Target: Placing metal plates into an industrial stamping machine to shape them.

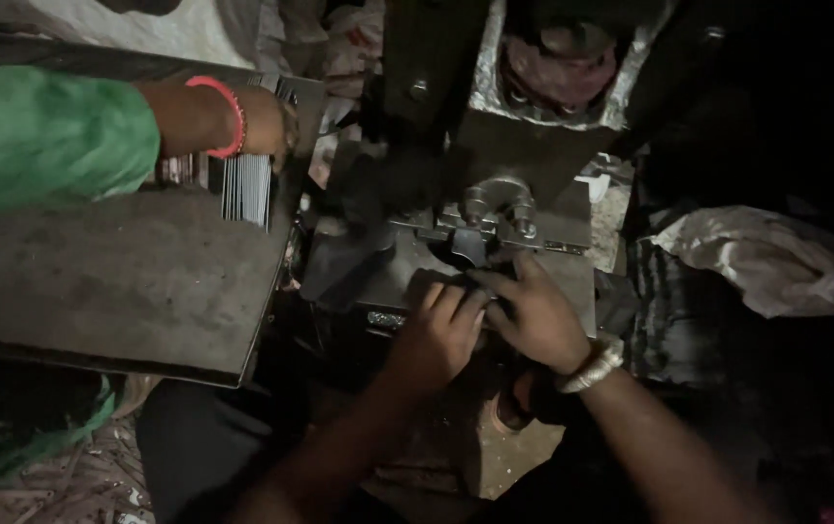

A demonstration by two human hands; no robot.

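Both hands lie together on the flat metal bed [572, 277] of a dark press. The left hand [436, 335] rests palm down, fingers curled and bunched toward the die; the picture is too dim to show whether it grips anything. The right hand [533, 315], with a pale bracelet [592, 364] at the wrist, lies just beside it and touching it, its fingers stretched forward and to the left, fingertips at the edge of the dark opening [466, 247] in the die. Whether a small piece sits under those fingertips cannot be told, nor which way it runs.

Just beyond the fingertips stands a bright curved metal clamp [500, 199], its long axis running left to right across the bed. Behind it rises the press frame [533, 107].

Left of the hands lies a broad grey slab [116, 281]. Farther off, another person's hand [266, 121], in a green sleeve [43, 131] with a red bangle [233, 116], grips a stack of thin metal strips [247, 189] standing on edge. Right of the hands lies a crumpled pale cloth [762, 257].
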